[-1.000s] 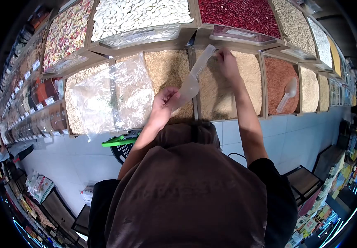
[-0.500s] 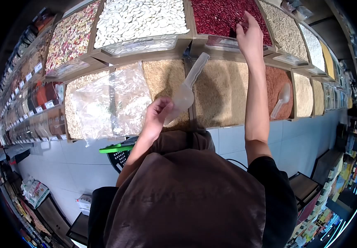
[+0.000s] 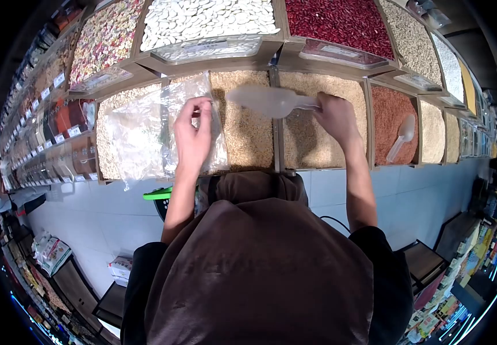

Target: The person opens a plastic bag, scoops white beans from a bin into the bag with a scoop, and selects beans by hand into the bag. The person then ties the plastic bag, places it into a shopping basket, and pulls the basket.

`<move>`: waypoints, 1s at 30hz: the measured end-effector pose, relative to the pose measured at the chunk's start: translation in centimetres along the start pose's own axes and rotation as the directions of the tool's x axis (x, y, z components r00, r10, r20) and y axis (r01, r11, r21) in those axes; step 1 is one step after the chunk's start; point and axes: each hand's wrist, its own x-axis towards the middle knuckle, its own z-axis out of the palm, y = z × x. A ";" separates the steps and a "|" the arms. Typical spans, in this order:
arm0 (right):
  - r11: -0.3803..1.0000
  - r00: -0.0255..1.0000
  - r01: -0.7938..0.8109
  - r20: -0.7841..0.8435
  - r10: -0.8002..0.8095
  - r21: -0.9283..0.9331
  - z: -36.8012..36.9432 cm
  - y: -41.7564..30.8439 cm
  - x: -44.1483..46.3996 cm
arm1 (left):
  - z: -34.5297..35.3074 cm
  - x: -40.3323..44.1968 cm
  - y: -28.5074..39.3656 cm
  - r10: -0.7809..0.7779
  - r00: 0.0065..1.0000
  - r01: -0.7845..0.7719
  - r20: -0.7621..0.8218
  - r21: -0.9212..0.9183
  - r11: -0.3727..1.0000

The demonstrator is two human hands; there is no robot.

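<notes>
My right hand is closed around the handle of a translucent plastic scoop. Its bowl points left, above a bin of tan grain, and looks smeared by motion. My left hand is over a clear plastic bag, which lies spread across the bins at the left. The left fingers curl in towards the thumb, tips close together; whether they pinch the bag's film cannot be made out. Below my right hand is a second bin of light brown grain.
Behind stand raised bins of white beans and dark red beans, with clear label holders along their fronts. Another scoop rests in the reddish grain at the right. A green-edged basket is below the front edge.
My right hand has come down from the red beans and taken the scoop's handle. My left hand has let go of the scoop and moved left over the bag. The scoop has swung to nearly sideways.
</notes>
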 end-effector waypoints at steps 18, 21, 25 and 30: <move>0.291 0.921 -0.352 0.273 0.280 0.890 1.1 1.9 -5.1 | 5.0 -1.2 -4.9 0.076 0.993 -0.112 0.091 0.527 0.842; 0.218 0.908 -0.330 0.246 0.338 0.918 2.1 1.4 -4.5 | 8.7 -3.4 -4.3 0.327 0.861 -0.489 0.389 0.457 0.743; 0.258 0.892 -0.350 0.237 0.384 0.900 3.0 -0.1 -4.4 | 15.7 -7.1 -4.6 0.358 0.759 -0.596 0.544 0.358 0.719; 0.195 0.869 -0.366 0.259 0.421 0.910 3.0 -0.5 -5.8 | 18.3 -8.3 -4.2 0.321 0.764 -0.552 0.560 0.310 0.774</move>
